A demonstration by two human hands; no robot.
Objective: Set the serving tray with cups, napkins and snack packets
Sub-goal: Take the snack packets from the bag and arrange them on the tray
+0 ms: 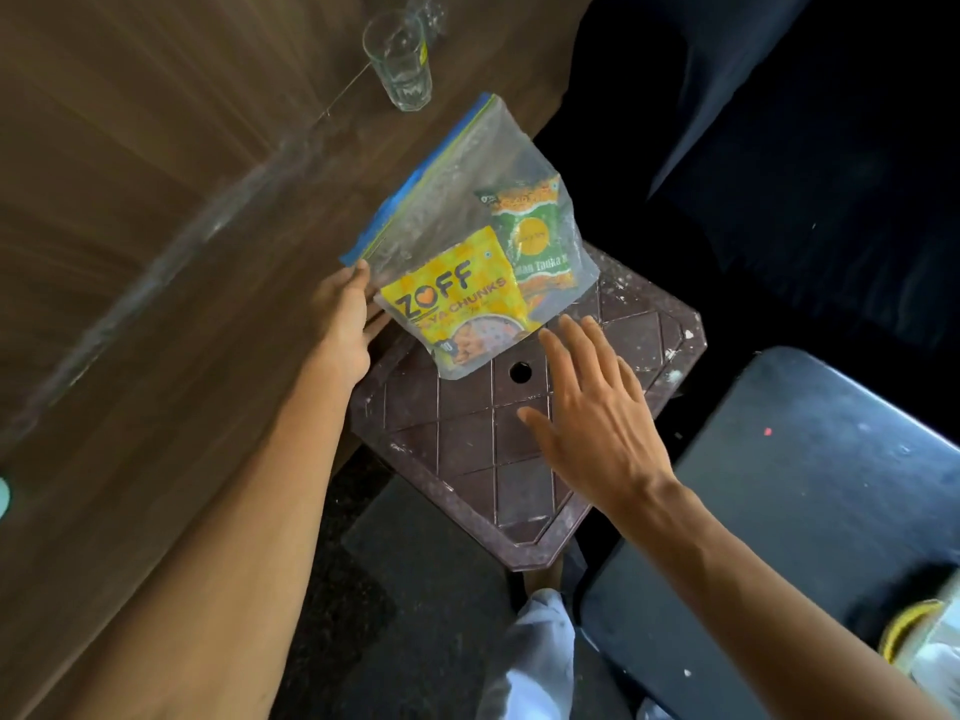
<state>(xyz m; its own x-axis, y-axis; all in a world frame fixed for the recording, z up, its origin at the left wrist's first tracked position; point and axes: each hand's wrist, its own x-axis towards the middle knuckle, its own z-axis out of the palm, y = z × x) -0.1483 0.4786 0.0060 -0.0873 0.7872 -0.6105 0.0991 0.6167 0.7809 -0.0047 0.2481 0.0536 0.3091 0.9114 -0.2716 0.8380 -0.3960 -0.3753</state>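
A clear zip bag with a blue seal leans against the wooden table's edge, its bottom on a brown plastic stool. Inside it are a yellow snack packet and a green snack packet. My left hand grips the bag's lower left corner by the blue seal. Just to the right of the bag, my right hand hovers over the stool with fingers spread and nothing in it. An empty clear glass stands on the table behind the bag.
The wooden table fills the left side. A dark blue seat lies at the right, with a yellow and white object at its lower right edge. Dark floor shows below the stool.
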